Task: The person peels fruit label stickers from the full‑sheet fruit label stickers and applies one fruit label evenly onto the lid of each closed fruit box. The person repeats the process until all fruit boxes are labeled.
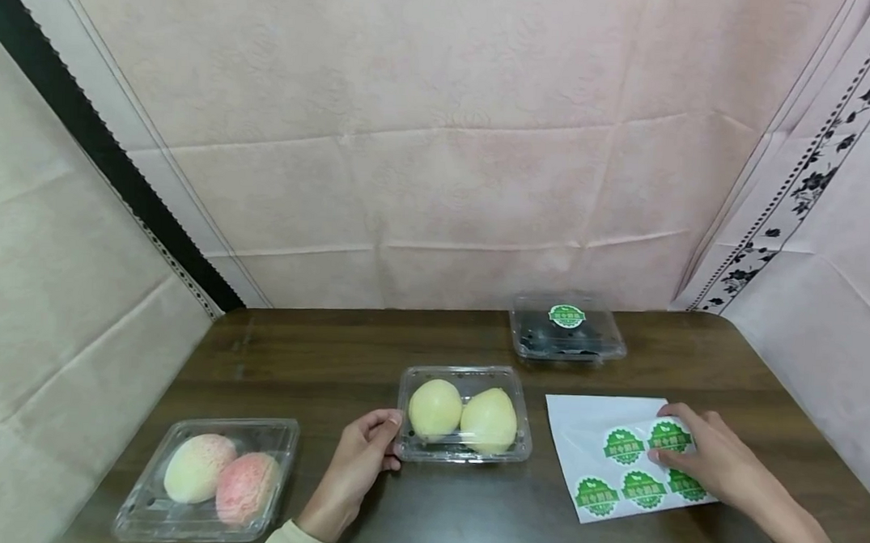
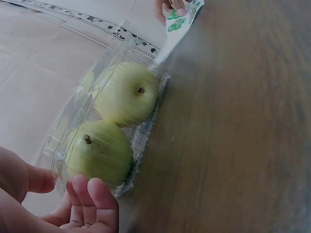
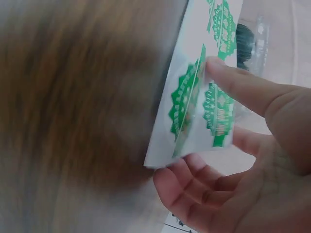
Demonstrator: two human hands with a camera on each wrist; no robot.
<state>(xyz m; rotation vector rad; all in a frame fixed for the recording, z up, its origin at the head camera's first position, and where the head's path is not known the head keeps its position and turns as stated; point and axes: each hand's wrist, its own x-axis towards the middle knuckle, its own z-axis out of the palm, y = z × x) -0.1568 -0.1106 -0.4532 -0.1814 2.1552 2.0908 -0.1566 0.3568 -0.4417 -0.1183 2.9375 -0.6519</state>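
Observation:
A clear plastic clamshell box (image 1: 463,457) with two pale yellow-green pears (image 1: 488,420) stands mid-table, its lid down. My left hand (image 1: 360,454) grips its left end, thumb by the lid's rim and fingers at the side, as the left wrist view also shows with the pears (image 2: 99,153) behind the plastic. To the right, my right hand (image 1: 718,462) holds a white sheet of green round stickers (image 1: 570,423). In the right wrist view the thumb lies on the sticker sheet (image 3: 165,141) and the other fingers are at its edge and underside.
At the front left stands another clear box (image 1: 169,527) holding two pinkish peaches (image 1: 246,488). Near the table's back edge is a closed box of dark fruit (image 1: 534,341) with a green sticker (image 1: 567,315) on its lid. Pale cloth (image 1: 424,182) hangs behind the wooden table (image 1: 344,340).

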